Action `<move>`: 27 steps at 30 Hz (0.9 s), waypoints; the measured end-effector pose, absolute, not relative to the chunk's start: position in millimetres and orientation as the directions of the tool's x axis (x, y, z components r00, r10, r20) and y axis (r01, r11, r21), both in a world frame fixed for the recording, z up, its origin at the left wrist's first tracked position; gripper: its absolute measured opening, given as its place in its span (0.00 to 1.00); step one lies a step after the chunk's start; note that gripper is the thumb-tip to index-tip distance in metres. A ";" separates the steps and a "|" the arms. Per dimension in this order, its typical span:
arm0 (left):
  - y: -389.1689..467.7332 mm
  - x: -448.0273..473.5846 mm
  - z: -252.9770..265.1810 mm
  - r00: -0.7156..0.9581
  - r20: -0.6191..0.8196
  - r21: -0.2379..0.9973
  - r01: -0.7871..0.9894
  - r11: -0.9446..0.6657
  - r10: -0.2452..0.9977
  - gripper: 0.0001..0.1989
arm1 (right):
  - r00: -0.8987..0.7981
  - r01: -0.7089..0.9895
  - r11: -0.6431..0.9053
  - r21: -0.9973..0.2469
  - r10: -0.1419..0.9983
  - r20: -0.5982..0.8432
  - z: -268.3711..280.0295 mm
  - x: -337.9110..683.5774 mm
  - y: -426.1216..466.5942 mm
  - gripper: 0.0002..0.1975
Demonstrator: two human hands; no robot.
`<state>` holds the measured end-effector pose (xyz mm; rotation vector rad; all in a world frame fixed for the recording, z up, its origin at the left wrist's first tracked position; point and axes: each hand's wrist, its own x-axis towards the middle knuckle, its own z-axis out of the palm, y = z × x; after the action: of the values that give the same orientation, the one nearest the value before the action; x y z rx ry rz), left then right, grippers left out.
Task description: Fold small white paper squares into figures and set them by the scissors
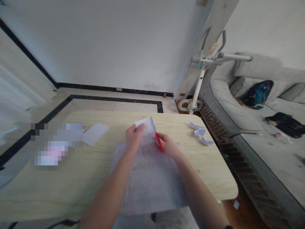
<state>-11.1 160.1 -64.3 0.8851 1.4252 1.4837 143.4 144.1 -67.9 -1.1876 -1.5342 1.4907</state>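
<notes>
My left hand [133, 137] pinches a small white piece of paper [147, 129] by its left side, thumb on top. In my right hand [168, 145] is a pair of red-handled scissors [159, 142]. Their thin blades run up along the right edge of the paper. Both hands are over the far edge of a large printed sheet [152, 181] that lies in front of me and hangs a little past the near table edge.
Crumpled paper strips [200, 132] lie at the right of the wooden table [209, 171]. Another white paper [96, 133] and a blurred-out patch [53, 151] are on the left. A grey sofa [267, 149] and a white exercise machine [198, 86] stand beyond the right side.
</notes>
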 end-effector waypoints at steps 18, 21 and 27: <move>158.9 -10.9 -59.8 -0.363 -0.063 0.998 -0.050 0.048 0.929 0.16 | -0.358 0.165 -0.101 -0.981 0.921 -0.155 -67.2 143.3 143.3 0.20; 158.7 -10.1 -59.0 -0.360 -0.066 0.997 -0.063 0.047 0.931 0.16 | -0.349 0.181 -0.092 -0.979 0.925 -0.151 -66.7 143.1 143.3 0.20; 158.4 -10.1 -59.9 -0.347 -0.079 0.995 -0.077 0.056 0.934 0.18 | -0.334 0.160 -0.097 -0.982 0.931 -0.146 -66.9 143.4 145.4 0.20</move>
<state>-10.1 158.4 -59.9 0.9174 1.4454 1.4426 143.4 145.4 -66.9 -1.2224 -1.5171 1.4945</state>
